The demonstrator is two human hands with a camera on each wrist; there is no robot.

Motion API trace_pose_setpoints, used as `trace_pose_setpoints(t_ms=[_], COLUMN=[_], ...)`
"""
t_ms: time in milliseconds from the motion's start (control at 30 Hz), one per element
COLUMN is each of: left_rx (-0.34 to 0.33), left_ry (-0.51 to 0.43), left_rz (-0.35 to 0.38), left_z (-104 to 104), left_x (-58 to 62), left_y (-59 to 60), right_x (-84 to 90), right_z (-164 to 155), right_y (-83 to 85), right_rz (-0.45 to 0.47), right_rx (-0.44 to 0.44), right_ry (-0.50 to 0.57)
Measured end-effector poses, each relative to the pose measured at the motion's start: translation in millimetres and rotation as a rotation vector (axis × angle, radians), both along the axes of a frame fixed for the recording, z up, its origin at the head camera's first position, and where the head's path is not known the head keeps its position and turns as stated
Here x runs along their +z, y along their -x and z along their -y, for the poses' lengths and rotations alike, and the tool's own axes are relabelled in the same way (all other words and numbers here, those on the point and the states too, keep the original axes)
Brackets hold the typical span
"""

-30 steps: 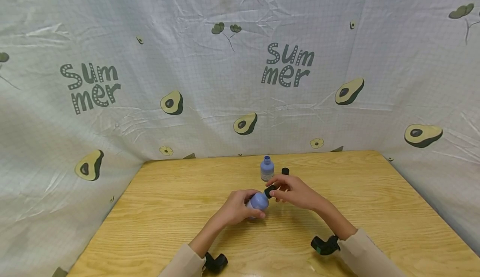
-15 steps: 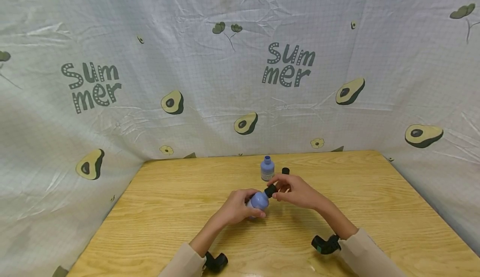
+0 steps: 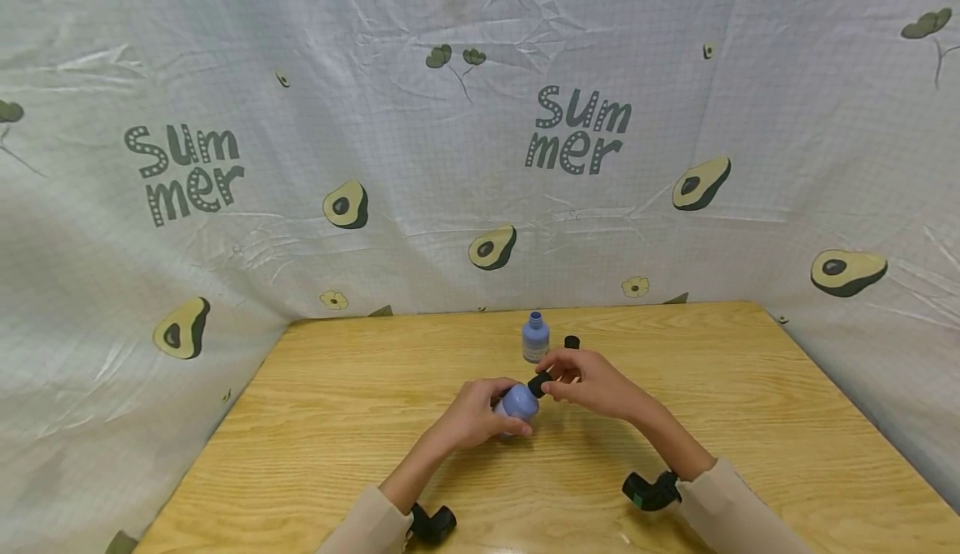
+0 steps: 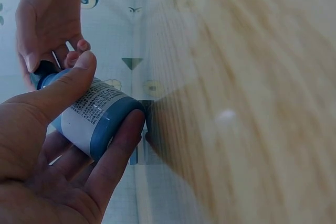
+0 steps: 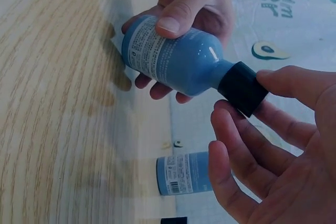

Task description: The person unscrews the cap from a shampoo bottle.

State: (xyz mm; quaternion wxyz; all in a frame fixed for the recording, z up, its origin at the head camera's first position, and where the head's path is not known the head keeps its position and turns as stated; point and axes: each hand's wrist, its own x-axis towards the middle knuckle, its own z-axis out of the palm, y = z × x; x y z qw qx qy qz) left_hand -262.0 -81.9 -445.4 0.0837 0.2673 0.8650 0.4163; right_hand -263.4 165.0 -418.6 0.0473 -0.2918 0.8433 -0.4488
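Note:
A blue bottle (image 3: pixel 519 402) with a printed label is tilted, its neck toward the right. Around its body curl the fingers and thumb of my left hand (image 3: pixel 474 414). My right hand (image 3: pixel 592 383) pinches the black cap (image 5: pixel 243 88) between thumb and fingers. In the right wrist view the cap sits over the bottle's neck; whether it is threaded on cannot be told. The left wrist view shows the label and base of the bottle (image 4: pixel 102 111), with the cap mostly behind the fingers.
A second blue bottle (image 3: pixel 536 339), uncapped, stands upright on the wooden table (image 3: pixel 360 421) beyond my hands. Right of it stands another black cap (image 3: pixel 572 342). A printed cloth (image 3: pixel 420 154) hangs behind the table's far edge.
The right-hand fingers shift slightly around the cap, and the cap's tilt varies a little. The left hand and the standing bottle stay in place.

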Motion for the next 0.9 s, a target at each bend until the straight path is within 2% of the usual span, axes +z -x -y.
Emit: trace_pose_setpoints(t_ms=[233, 433, 900], left_rx=[0.004, 0.005, 0.003], left_ry=[0.012, 0.007, -0.001], left_rz=[-0.012, -0.009, 0.006], left_z=[0, 0, 2], left_x=[-1.0, -1.6, 0.4], left_y=[0.2, 0.4, 0.3], right_x=[1.5, 3.7, 12.3], right_z=[-2, -4, -9], right_y=[-0.1, -1.2, -1.9], right_rz=[-0.054, -0.064, -0.081], right_rx=[0.033, 0.061, 0.035], right_ry=[-0.013, 0.015, 0.029])
